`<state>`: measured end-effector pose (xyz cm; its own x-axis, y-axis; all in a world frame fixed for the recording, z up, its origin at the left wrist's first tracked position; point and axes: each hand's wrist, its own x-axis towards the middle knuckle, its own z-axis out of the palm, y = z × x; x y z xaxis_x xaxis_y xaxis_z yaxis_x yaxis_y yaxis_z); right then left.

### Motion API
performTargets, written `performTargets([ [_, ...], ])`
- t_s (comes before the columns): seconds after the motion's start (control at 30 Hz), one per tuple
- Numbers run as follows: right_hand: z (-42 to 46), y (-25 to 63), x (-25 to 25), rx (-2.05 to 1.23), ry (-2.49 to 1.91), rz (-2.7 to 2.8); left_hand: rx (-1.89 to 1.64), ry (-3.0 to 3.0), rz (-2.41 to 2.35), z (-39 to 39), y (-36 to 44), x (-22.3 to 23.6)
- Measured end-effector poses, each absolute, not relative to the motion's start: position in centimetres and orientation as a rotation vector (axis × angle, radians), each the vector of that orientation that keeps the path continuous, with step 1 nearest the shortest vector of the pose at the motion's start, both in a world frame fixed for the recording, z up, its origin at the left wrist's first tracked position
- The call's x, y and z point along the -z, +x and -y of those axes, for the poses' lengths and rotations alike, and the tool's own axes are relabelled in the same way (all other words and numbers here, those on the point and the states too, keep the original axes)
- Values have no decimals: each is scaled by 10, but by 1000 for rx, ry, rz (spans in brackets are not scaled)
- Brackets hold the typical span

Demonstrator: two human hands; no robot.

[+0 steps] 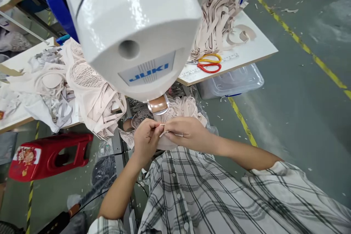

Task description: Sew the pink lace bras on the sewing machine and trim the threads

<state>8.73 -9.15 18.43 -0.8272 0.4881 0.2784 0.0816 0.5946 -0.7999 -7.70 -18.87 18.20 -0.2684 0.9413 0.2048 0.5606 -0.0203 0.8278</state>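
My left hand (146,137) and my right hand (189,132) meet close in front of my body, just below a white sewing machine head (131,25). Both are closed, thumbs and fingers pinching a narrow beige fabric strap (162,130) between them. Pale pink lace fabric (188,106) bunches behind and under my hands, and how it joins the strap is hidden. Right above my fingers sits the machine's metal-rimmed, copper-coloured part (158,105). The needle area is out of sight behind the machine head.
Lace bras (85,76) are heaped on the left table. On the right table (257,40) lie beige strips (216,22) and scissors (210,63) with yellow and red handles. A clear plastic box (233,82) is below it. A red stool (52,155) stands at left.
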Motion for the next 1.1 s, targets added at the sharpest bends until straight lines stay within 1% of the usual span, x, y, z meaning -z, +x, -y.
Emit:
performTargets([
  [0.17, 86, 90, -187, -1391, -567, 2176, -1260, 1465, -1765, 183, -74, -178],
  [0.23, 82, 93, -188, -1436, -617, 2150, -1266, 1420, -1755, 180, -73, -179],
  [0.3, 75, 96, -189, -1350, -686, 2202, -1258, 1445, -1808, 180, -71, -182],
  [0.4, 64, 98, -191, -1020, -746, 2377, -1202, 1658, -1902, 181, -69, -191],
  [0.47, 58, 97, -195, -916, -690, 2456, -1175, 1841, -1911, 183, -69, -198],
  [0.57, 52, 96, -203, -1066, -613, 2465, -1156, 1975, -1888, 183, -70, -205],
  [0.73, 46, 98, -212, -1420, -623, 2398, -1104, 1908, -1873, 178, -72, -210],
  [0.87, 42, 100, -213, -1600, -598, 2380, -1094, 1855, -1861, 176, -72, -211],
  [0.97, 40, 100, -214, -1615, -582, 2401, -1099, 1831, -1839, 174, -73, -211],
  [1.1, 39, 99, -213, -1516, -554, 2451, -1069, 1814, -1829, 169, -77, -212],
])
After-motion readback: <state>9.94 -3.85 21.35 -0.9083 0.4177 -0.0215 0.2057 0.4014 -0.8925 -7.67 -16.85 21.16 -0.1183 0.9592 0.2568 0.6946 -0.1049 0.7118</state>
